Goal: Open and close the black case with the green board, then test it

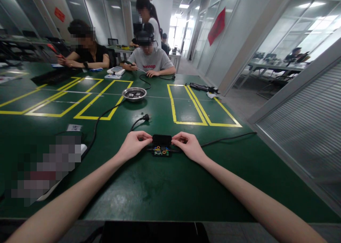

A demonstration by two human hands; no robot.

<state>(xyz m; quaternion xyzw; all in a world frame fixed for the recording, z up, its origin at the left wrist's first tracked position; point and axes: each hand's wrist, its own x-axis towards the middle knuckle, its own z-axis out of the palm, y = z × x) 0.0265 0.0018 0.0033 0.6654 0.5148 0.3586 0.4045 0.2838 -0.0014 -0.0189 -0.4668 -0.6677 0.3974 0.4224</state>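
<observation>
Between both hands a black plastic cover [162,140] is tilted up behind an opened power adapter [161,151], whose circuit board with yellow-ringed coils faces me. My left hand [137,143] pinches the cover's left edge between thumb and fingers. At the opposite edge, my right hand [188,145] grips the cover the same way. A black cable [226,138] runs off to the right from the adapter. Beyond my left hand lies a plug [145,118] on a short length of black cord, which passes behind that hand.
A metal bowl [134,94] with small metal parts stands farther back on the green table [128,200]. Yellow tape [190,123] marks rectangles there. A blurred-out object lies at left beside a black cable [97,124]. Two people sit across the table; another stands behind.
</observation>
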